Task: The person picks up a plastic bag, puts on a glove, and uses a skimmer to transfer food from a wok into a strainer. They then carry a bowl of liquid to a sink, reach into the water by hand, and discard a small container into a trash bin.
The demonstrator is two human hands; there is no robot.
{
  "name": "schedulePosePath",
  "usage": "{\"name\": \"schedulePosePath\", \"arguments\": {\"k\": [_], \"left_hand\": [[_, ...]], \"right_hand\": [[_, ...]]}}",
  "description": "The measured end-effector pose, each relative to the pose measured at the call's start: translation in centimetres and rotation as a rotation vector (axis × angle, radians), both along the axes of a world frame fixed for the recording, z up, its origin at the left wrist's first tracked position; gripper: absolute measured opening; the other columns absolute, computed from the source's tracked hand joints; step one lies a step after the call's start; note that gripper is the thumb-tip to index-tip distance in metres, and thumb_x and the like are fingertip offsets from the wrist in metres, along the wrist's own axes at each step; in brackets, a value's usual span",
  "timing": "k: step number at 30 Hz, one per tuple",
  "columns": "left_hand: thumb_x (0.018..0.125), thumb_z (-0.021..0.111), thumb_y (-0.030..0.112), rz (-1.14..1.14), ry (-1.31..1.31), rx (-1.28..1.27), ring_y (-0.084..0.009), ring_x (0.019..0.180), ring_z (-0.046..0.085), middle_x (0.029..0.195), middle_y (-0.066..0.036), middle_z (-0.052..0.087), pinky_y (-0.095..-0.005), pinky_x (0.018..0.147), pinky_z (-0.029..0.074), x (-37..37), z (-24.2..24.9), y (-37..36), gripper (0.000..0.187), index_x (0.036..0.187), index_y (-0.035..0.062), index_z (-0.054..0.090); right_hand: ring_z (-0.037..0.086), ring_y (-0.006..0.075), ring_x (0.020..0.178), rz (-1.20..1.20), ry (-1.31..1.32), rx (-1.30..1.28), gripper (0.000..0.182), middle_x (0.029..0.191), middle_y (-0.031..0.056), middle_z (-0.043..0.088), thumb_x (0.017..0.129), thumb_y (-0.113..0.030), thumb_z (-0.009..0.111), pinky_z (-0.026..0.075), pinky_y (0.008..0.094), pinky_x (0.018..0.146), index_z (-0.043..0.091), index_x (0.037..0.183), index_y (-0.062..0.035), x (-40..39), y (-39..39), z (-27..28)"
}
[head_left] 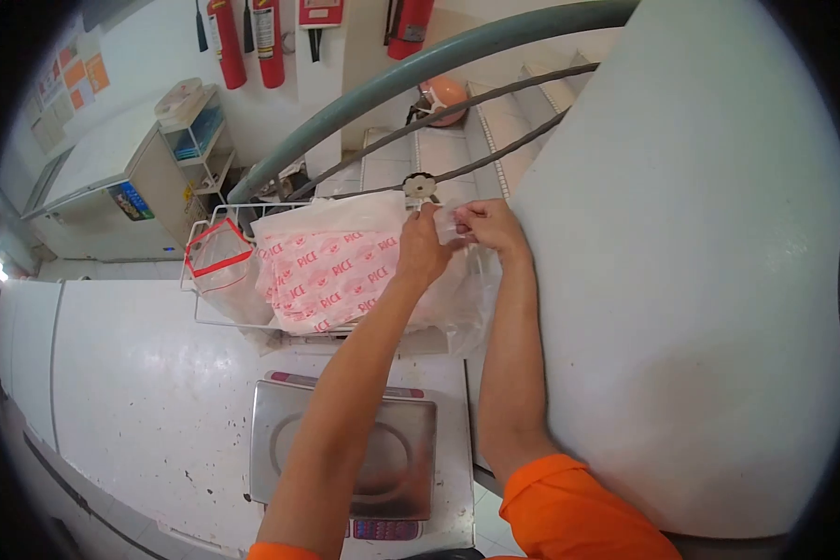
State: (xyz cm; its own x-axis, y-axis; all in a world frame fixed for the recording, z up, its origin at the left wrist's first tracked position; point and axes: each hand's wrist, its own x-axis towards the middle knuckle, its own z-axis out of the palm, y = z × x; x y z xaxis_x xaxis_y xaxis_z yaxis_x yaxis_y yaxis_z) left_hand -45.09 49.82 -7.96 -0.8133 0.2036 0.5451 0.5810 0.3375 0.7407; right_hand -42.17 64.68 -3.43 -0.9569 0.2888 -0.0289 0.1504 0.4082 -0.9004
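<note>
Both hands are close together over the right end of a white wire basket (189,303). My left hand (422,250) has its fingers closed on a thin clear plastic bag (462,313). My right hand (493,227) pinches the same plastic just to the right, near the top of the bag. Left of my hands, white paper sheets printed in red with "RICE" (331,275) lie in the basket. A clear bag with a red edge (224,271) sits at the basket's left end. Below my forearm is a scale with a steel plate (401,467).
The scale stands on a white worktop (140,401). A large white panel (691,280) rises at the right. Behind the basket are a curved green railing (392,70), stairs, an orange helmet (443,101), fire extinguishers (269,42) and a chest freezer (112,187).
</note>
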Motion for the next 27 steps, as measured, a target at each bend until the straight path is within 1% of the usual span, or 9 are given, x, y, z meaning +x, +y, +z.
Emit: {"name": "schedulePosePath", "arguments": {"k": [2,7,9,13,15,18,20,23,27], "left_hand": [[0.075,0.076,0.021,-0.067,-0.048,-0.059,-0.0320,0.069,0.064,0.074,-0.020,0.064,-0.0409,0.063,0.050,-0.6,-0.8,0.3,0.030,0.087,-0.0036,0.062],[0.075,0.075,0.020,-0.006,-0.164,0.022,-0.0320,0.054,0.058,0.059,-0.017,0.059,-0.0409,0.056,0.045,-1.5,-1.0,-2.5,0.027,0.070,-0.0022,0.061],[0.076,0.074,0.021,0.002,-0.166,-0.007,-0.0312,0.053,0.058,0.059,-0.017,0.059,-0.0405,0.055,0.045,-1.7,-0.9,-3.3,0.027,0.070,-0.0020,0.061],[0.078,0.071,0.025,-0.001,-0.196,-0.034,-0.0296,0.053,0.058,0.059,-0.016,0.059,-0.0397,0.054,0.044,-1.6,-0.5,-3.7,0.029,0.071,-0.0013,0.061],[0.078,0.071,0.026,-0.013,-0.211,0.011,-0.0287,0.052,0.058,0.058,-0.015,0.059,-0.0393,0.053,0.044,-1.4,-0.3,-3.3,0.030,0.070,-0.0010,0.061],[0.078,0.072,0.027,-0.035,-0.246,0.056,-0.0264,0.051,0.057,0.056,-0.014,0.058,-0.0385,0.053,0.044,-1.7,0.0,-2.5,0.031,0.070,-0.0003,0.061],[0.078,0.072,0.028,-0.050,-0.266,0.051,-0.0251,0.051,0.056,0.056,-0.013,0.057,-0.0381,0.053,0.044,-1.7,0.1,-2.1,0.030,0.070,0.0002,0.062],[0.079,0.071,0.028,-0.069,-0.293,-0.028,-0.0228,0.057,0.058,0.064,-0.013,0.060,-0.0343,0.058,0.046,-1.8,0.8,-2.2,0.028,0.082,0.0011,0.063],[0.082,0.065,0.021,-0.162,-0.422,0.312,-0.0246,0.070,0.061,0.079,-0.016,0.064,-0.0322,0.068,0.049,-1.4,0.0,-1.7,0.036,0.108,-0.0010,0.052]], "right_hand": [[0.065,0.0114,0.072,-0.072,-0.053,-0.010,0.018,0.082,0.0064,0.069,0.091,-0.014,0.061,0.055,0.0258,0.061,0.069,0.097,0.0010,0.3,-0.5,0.7],[0.066,0.0127,0.066,-0.145,-0.015,0.006,0.017,0.082,0.0087,0.069,0.091,-0.012,0.060,0.054,0.0260,0.057,0.068,0.094,0.0026,-0.9,-0.7,-0.3],[0.065,0.0148,0.054,-0.230,0.087,0.127,0.014,0.069,0.0113,0.068,0.085,-0.010,0.063,0.052,0.0280,0.055,0.068,0.082,0.0019,-1.3,-0.9,-0.3],[0.068,0.0221,0.063,-0.252,0.085,0.036,0.012,0.073,0.0140,0.069,0.081,-0.014,0.067,0.054,0.0327,0.064,0.069,0.083,-0.0014,-0.4,-2.0,1.1],[0.069,0.0288,0.075,-0.323,0.119,0.662,0.014,0.076,0.0144,0.069,0.076,-0.017,0.073,0.053,0.0372,0.072,0.069,0.082,-0.0051,1.4,-2.7,1.6],[0.066,0.0330,0.086,-0.166,-0.118,0.702,0.015,0.080,0.0144,0.069,0.072,-0.017,0.076,0.052,0.0403,0.078,0.069,0.079,-0.0063,3.4,-4.1,2.2],[0.066,0.0331,0.085,-0.183,-0.073,0.720,0.013,0.081,0.0148,0.069,0.072,-0.016,0.075,0.051,0.0412,0.078,0.069,0.079,-0.0062,3.3,-4.1,0.7],[0.066,0.0339,0.084,-0.223,0.030,0.728,0.009,0.082,0.0163,0.068,0.073,-0.013,0.071,0.050,0.0432,0.077,0.070,0.079,-0.0060,2.4,-3.4,-0.9],[0.065,0.0365,0.083,-0.266,0.166,0.760,0.009,0.079,0.0197,0.067,0.077,-0.009,0.063,0.048,0.0461,0.075,0.070,0.082,-0.0050,2.4,-2.6,-1.4]]}}
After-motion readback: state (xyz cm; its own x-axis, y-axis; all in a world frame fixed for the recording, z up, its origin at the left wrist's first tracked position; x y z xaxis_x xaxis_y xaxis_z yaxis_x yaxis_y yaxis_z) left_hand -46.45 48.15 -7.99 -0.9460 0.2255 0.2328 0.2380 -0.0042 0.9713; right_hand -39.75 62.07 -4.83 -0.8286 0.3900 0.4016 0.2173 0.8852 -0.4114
